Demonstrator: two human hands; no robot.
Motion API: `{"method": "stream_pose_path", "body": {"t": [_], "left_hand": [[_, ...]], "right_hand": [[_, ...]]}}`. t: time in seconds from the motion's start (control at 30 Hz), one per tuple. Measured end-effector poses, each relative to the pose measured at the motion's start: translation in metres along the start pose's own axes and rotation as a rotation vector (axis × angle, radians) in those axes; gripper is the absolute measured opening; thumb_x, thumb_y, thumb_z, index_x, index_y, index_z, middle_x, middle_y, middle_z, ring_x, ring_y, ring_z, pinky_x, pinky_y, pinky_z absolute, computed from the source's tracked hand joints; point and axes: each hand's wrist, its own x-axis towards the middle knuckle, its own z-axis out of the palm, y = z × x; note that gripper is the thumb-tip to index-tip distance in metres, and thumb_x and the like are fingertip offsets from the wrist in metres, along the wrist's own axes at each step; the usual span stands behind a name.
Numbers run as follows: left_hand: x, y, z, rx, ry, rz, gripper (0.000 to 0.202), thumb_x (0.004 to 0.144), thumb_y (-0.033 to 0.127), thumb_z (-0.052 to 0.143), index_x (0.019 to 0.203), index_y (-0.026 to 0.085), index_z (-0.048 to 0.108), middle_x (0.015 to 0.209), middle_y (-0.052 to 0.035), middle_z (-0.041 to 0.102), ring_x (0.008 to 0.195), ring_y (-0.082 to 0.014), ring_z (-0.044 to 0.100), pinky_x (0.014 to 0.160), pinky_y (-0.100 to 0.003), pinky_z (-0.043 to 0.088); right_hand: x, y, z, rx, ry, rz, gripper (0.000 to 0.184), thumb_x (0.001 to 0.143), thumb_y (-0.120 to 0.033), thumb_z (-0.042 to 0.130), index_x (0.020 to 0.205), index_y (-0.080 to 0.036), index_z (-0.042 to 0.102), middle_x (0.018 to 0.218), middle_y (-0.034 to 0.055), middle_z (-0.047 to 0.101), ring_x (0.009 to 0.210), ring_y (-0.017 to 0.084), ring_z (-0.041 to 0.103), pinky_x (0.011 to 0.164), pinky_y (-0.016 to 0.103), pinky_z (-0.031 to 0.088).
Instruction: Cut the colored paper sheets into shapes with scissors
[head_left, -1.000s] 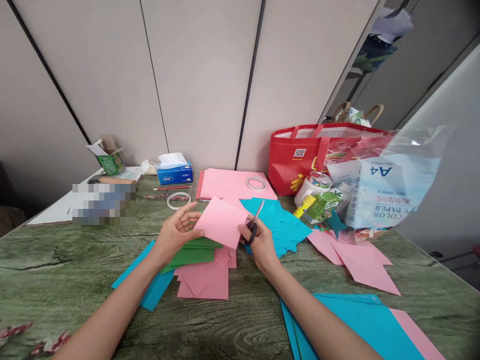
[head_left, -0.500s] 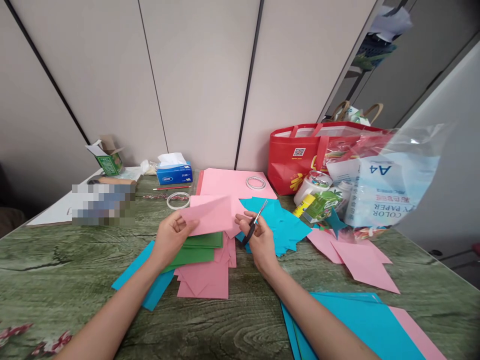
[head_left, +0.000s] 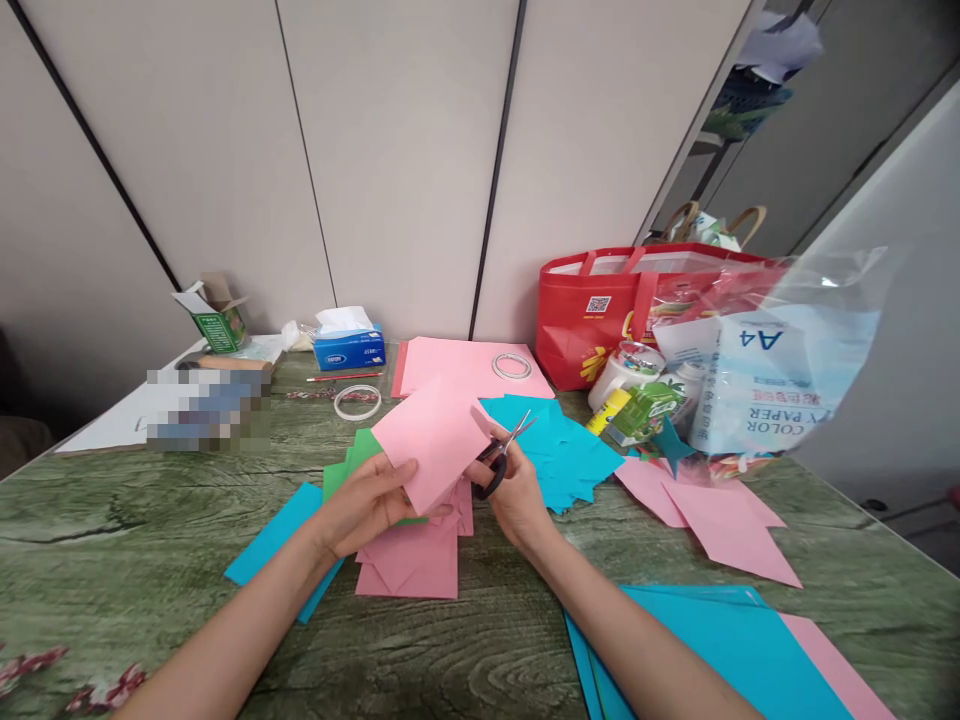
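Observation:
My left hand (head_left: pixel 375 500) grips a pink sheet of paper (head_left: pixel 431 440) at its lower left edge, the sheet tilted above the stacks. My right hand (head_left: pixel 514 490) is closed round a pair of scissors (head_left: pixel 501 462) with dark handles; the blades point up and to the right, a little apart. Its fingertips also touch the pink sheet's right corner. Below the held sheet lie green paper pieces (head_left: pixel 341 480) and a stack of pink pieces (head_left: pixel 412 565). Beside my right hand is a heap of blue paper pieces (head_left: pixel 562 450).
Blue strips (head_left: pixel 274 535) lie left of the stacks. Farther back are a tape roll (head_left: pixel 357 402), a tissue box (head_left: pixel 349 348) and pink sheets (head_left: pixel 450 365). A red bag (head_left: pixel 570 320), a glue stick (head_left: pixel 609 411) and a paper packet (head_left: pixel 787 380) stand right. Large blue sheets (head_left: pixel 697 650) lie front right.
The pink sheet has been turned to a slant and brought lower. My left hand has moved down and to the right, and my right fingertips now meet the sheet's corner.

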Motion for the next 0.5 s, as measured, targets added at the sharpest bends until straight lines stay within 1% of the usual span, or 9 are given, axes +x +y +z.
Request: {"method": "stream_pose_path", "body": {"t": [0.1, 0.2, 0.27, 0.33, 0.37, 0.4, 0.43, 0.5], "left_hand": [[-0.004, 0.001, 0.001, 0.028, -0.060, -0.021, 0.029, 0.076, 0.028, 0.058, 0.104, 0.019, 0.060, 0.112, -0.0110, 0.062, 0.102, -0.0289, 0.057, 0.085, -0.049, 0.046], [-0.006, 0.001, -0.002, 0.100, -0.065, -0.033, 0.031, 0.070, 0.024, 0.065, 0.100, 0.016, 0.062, 0.108, -0.0112, 0.064, 0.100, -0.0272, 0.058, 0.086, -0.044, 0.046], [-0.005, 0.002, -0.006, 0.135, -0.001, 0.012, 0.037, 0.066, 0.022, 0.069, 0.102, 0.016, 0.062, 0.108, -0.0110, 0.064, 0.101, -0.0271, 0.058, 0.086, -0.041, 0.046], [-0.004, 0.006, -0.012, 0.132, 0.133, 0.133, 0.042, 0.064, 0.022, 0.070, 0.105, 0.018, 0.061, 0.110, -0.0098, 0.063, 0.104, -0.0268, 0.056, 0.084, -0.037, 0.048], [-0.003, 0.010, -0.015, 0.116, 0.212, 0.207, 0.043, 0.066, 0.024, 0.069, 0.107, 0.018, 0.060, 0.111, -0.0098, 0.063, 0.107, -0.0264, 0.055, 0.084, -0.036, 0.049], [-0.003, 0.014, -0.018, 0.106, 0.263, 0.252, 0.042, 0.067, 0.024, 0.068, 0.107, 0.018, 0.060, 0.110, -0.0096, 0.063, 0.105, -0.0255, 0.056, 0.083, -0.034, 0.050], [-0.003, 0.019, -0.020, 0.105, 0.268, 0.256, 0.040, 0.068, 0.025, 0.067, 0.106, 0.016, 0.061, 0.108, -0.0101, 0.064, 0.101, -0.0249, 0.058, 0.081, -0.033, 0.051], [-0.004, 0.028, -0.023, 0.141, 0.272, 0.214, 0.036, 0.068, 0.025, 0.067, 0.102, 0.014, 0.062, 0.099, -0.0111, 0.068, 0.088, -0.0231, 0.063, 0.075, -0.033, 0.053]], "right_hand": [[-0.002, 0.001, 0.000, 0.046, -0.034, 0.053, 0.060, 0.058, -0.023, 0.074, 0.113, -0.024, 0.051, 0.098, 0.0027, 0.063, 0.082, 0.015, 0.057, 0.069, 0.026, 0.047], [-0.003, -0.001, 0.001, 0.033, -0.060, 0.102, 0.050, 0.059, -0.027, 0.073, 0.105, -0.021, 0.056, 0.089, 0.0024, 0.064, 0.071, 0.015, 0.057, 0.061, 0.024, 0.046], [-0.001, -0.004, 0.000, -0.004, -0.014, 0.077, 0.043, 0.059, -0.027, 0.073, 0.098, -0.018, 0.058, 0.084, 0.0018, 0.063, 0.067, 0.014, 0.055, 0.059, 0.024, 0.045], [0.002, -0.007, -0.003, -0.055, 0.078, 0.007, 0.039, 0.058, -0.027, 0.074, 0.093, -0.017, 0.059, 0.083, 0.0016, 0.063, 0.068, 0.014, 0.055, 0.060, 0.024, 0.044], [0.004, -0.008, -0.005, -0.083, 0.119, -0.027, 0.038, 0.058, -0.027, 0.074, 0.092, -0.017, 0.058, 0.082, 0.0014, 0.063, 0.068, 0.014, 0.055, 0.061, 0.024, 0.044], [0.006, -0.009, -0.007, -0.102, 0.145, -0.054, 0.038, 0.058, -0.027, 0.074, 0.091, -0.017, 0.058, 0.081, 0.0011, 0.063, 0.067, 0.013, 0.055, 0.061, 0.025, 0.044], [0.008, -0.010, -0.009, -0.118, 0.162, -0.074, 0.038, 0.058, -0.027, 0.074, 0.091, -0.017, 0.057, 0.080, 0.0008, 0.063, 0.067, 0.013, 0.054, 0.061, 0.025, 0.044], [0.011, -0.012, -0.012, -0.150, 0.175, -0.098, 0.038, 0.059, -0.027, 0.074, 0.091, -0.018, 0.056, 0.079, 0.0006, 0.063, 0.065, 0.013, 0.055, 0.060, 0.025, 0.044]]}}
